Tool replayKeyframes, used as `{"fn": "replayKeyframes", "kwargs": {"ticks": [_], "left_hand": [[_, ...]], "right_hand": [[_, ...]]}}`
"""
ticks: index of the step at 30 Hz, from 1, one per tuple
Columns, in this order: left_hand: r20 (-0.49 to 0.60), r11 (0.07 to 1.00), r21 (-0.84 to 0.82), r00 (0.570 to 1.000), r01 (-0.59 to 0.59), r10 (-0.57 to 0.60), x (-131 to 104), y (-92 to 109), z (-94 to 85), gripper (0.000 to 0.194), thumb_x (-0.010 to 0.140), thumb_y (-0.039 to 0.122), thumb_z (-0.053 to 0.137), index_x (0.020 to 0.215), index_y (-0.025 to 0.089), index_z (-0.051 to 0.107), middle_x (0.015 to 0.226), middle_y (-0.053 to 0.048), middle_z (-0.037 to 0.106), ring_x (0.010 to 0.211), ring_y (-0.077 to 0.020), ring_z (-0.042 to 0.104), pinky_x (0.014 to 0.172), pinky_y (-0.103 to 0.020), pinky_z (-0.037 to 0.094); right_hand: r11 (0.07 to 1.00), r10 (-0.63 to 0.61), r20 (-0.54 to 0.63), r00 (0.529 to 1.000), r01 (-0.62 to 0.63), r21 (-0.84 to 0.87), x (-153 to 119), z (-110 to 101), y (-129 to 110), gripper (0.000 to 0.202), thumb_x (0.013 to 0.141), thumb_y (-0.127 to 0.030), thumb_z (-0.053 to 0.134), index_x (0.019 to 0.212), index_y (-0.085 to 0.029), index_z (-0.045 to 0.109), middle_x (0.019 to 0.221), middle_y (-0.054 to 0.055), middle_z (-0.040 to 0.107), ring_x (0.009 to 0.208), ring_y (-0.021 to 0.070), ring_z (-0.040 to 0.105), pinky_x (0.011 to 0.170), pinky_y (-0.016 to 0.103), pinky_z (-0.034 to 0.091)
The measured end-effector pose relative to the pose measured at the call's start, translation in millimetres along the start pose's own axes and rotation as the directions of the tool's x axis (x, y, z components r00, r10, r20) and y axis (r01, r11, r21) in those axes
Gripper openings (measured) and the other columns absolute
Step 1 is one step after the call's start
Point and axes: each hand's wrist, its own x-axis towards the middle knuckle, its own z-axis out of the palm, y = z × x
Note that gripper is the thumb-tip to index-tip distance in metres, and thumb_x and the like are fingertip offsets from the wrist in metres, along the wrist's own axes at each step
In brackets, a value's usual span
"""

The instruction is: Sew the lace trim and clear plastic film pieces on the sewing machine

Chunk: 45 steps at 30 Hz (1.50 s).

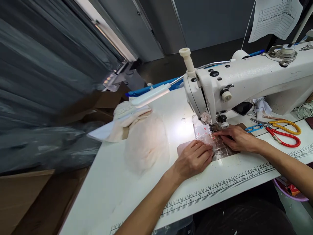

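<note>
A white sewing machine (234,81) stands on the table, its presser foot (215,128) down by a thin, pale pinkish fabric piece (204,132) with small red marks. My left hand (195,158) lies at the near left of the foot, its fingers bunched and pressed onto the fabric. Close at the right of the foot is my right hand (234,138), index finger and thumb on the fabric's edge. Its other fingers are curled and partly hidden. Under both hands the machine's metal plate (223,152) shows in part. The needle cannot be made out.
Sheer pale fabric (148,143) is heaped at the left under a lit lamp (151,95). At the right lie scissors with yellow (287,125) and red (285,138) handles and blue thread snips (253,128). A ruler strip (220,189) follows the front edge. Cardboard boxes (29,189) stand left.
</note>
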Motion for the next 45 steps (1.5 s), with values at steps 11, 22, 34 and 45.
{"fn": "replayKeyframes", "kwargs": {"ticks": [11, 22, 34, 45], "left_hand": [[0.000, 1.000, -0.004, 1.000, 0.005, -0.005, 1, 0, -0.6, 0.010, 0.090, 0.009, 0.056, 0.082, 0.015, 0.060, 0.084, -0.004, 0.073, 0.068, -0.0138, 0.065, 0.067, -0.031, 0.056], [0.013, 0.998, -0.042, 0.999, 0.039, -0.039, 1, -1, -6.4, 0.017, 0.092, 0.034, 0.057, 0.092, 0.018, 0.062, 0.087, -0.003, 0.073, 0.076, -0.0173, 0.066, 0.081, -0.042, 0.051], [0.029, 0.967, 0.125, 0.973, 0.224, -0.229, -9, -12, -1.7, 0.017, 0.097, 0.031, 0.052, 0.098, 0.016, 0.059, 0.097, -0.008, 0.072, 0.077, -0.0198, 0.061, 0.064, -0.036, 0.045], [0.003, 0.975, 0.045, 0.976, 0.219, -0.219, -12, -13, 3.4, 0.012, 0.098, 0.026, 0.051, 0.099, 0.014, 0.055, 0.088, -0.010, 0.065, 0.077, -0.0185, 0.060, 0.064, -0.034, 0.054]], "right_hand": [[0.982, -0.178, 0.094, 0.979, 0.184, -0.051, -9, -2, -3, 0.038, 0.086, -0.011, 0.050, 0.115, -0.023, 0.072, 0.104, 0.009, 0.060, 0.096, 0.0198, 0.057, 0.088, 0.036, 0.050], [0.965, -0.184, 0.114, 0.976, 0.201, -0.166, -10, 2, -7, 0.034, 0.090, -0.016, 0.050, 0.115, -0.025, 0.072, 0.106, 0.011, 0.058, 0.099, 0.0225, 0.054, 0.088, 0.039, 0.049], [0.966, -0.201, 0.079, 0.976, 0.211, -0.149, -11, 4, -5, 0.039, 0.087, -0.012, 0.050, 0.115, -0.028, 0.072, 0.105, 0.009, 0.055, 0.097, 0.0205, 0.054, 0.087, 0.038, 0.049], [0.960, -0.222, 0.067, 0.973, 0.230, -0.160, -10, 5, -5, 0.038, 0.087, -0.012, 0.049, 0.115, -0.027, 0.072, 0.105, 0.010, 0.055, 0.097, 0.0212, 0.053, 0.087, 0.038, 0.050]]}}
